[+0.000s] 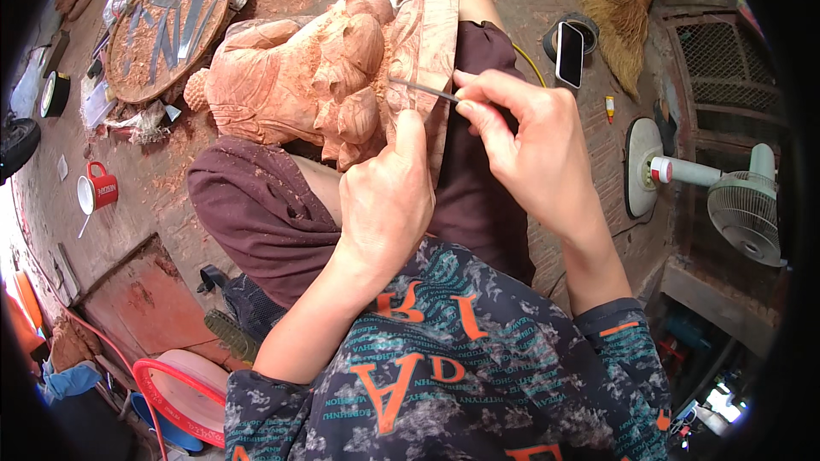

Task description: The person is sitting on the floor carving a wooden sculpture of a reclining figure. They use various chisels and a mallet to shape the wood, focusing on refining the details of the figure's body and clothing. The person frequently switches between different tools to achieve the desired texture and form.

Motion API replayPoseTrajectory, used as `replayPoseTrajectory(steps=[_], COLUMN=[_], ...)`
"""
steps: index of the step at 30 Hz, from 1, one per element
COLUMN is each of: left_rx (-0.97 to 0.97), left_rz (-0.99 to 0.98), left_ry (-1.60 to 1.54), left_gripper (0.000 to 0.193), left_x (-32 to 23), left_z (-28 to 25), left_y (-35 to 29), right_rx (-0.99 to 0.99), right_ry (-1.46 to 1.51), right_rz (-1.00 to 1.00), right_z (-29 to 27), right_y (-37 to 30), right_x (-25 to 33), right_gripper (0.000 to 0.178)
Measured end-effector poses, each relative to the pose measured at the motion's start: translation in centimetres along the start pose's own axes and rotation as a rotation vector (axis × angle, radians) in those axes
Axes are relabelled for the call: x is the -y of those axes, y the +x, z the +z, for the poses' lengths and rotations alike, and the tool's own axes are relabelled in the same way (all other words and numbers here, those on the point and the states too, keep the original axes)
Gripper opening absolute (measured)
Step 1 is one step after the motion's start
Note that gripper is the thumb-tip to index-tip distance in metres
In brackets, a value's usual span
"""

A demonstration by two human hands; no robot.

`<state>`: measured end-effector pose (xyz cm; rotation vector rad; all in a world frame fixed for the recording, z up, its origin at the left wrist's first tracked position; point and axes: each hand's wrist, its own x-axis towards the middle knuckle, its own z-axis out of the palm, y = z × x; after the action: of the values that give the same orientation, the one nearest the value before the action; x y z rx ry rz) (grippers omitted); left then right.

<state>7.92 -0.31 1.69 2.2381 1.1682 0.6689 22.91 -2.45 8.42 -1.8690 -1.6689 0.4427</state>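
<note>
A reddish wooden carved statue (273, 90) lies on its side across my lap, with petal-shaped carving round its base and wood shavings in the grooves. My right hand (534, 132) pinches a thin dark metal carving tool (427, 90). The tool's tip meets the base between the petals and the flat outer band. My left hand (386, 196) grips the near edge of the base. Its thumb or finger points up, close below the tool, and the other fingers are partly hidden.
At the upper left, a round woven tray (120, 77) holds several flat metal blades and shavings. A red mug (100, 188) is at the left. On the right are a phone (570, 55) beside a tape roll, a straw broom (622, 34), a small glue bottle (609, 109) and a fan (743, 213).
</note>
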Motion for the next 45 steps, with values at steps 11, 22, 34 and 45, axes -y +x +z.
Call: replayPoseTrajectory(steps=[11, 22, 34, 45], left_rx=[0.034, 0.080, 0.019, -0.002], left_rz=[-0.006, 0.022, 0.048, 0.035], left_ry=[0.074, 0.186, 0.208, 0.208], left_gripper=[0.014, 0.018, 0.013, 0.011], left_x=[-0.2, -0.5, -0.4, -0.6], left_z=[-0.1, 0.2, 0.7, 0.9], left_y=[-0.1, -0.4, -0.6, -0.7], right_rx=[-0.034, 0.188, 0.129, 0.067], right_ry=[-0.028, 0.114, -0.012, -0.043], right_rz=[0.024, 0.013, -0.069, -0.082], right_z=[-0.1, -1.5, -1.2, -0.8], right_y=[2.1, 0.2, 0.0, 1.7], right_x=[-2.9, -0.4, -0.3, -2.6], right_gripper=[0.008, 0.009, 0.008, 0.007])
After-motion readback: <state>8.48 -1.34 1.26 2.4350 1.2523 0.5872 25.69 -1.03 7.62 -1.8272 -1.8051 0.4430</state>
